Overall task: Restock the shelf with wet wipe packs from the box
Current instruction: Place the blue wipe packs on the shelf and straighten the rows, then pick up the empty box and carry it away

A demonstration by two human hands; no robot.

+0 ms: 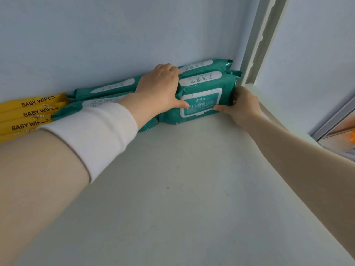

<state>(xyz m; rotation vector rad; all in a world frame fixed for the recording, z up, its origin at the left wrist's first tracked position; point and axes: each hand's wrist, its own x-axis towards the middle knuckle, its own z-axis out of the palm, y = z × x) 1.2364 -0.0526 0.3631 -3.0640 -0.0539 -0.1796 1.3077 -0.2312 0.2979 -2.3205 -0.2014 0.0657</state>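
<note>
— Which one have you got?
— The teal soft-film wet wipe pack with the white flip-lid label. It stands on its long edge at the far right of the white shelf board, label facing me. It is just beside the white upright post and in front of another teal pack that stands by the pale blue back panel.
— And your hands?
— My left hand is curled over the pack's top left corner, thumb laid on the label. My right hand pinches the right end, thumb on the front, fingers tucked round the crimped seam (I can't see their tips). Neither is relaxed.
— How will it handle?
— I'd judge it soft and rather heavy for its size, being wet inside. The film looks glossy and gives under my thumb, so it may slip or slump if taken by one seam. The lid panel seems the stiffest part, but I'd hold the pack by both ends or across the body and not pull at the lid. Nothing fragile, I think.
— The neighbours?
— To the left lean more teal packs, then yellow packs printed BABY WIPES. The box is out of view
</note>
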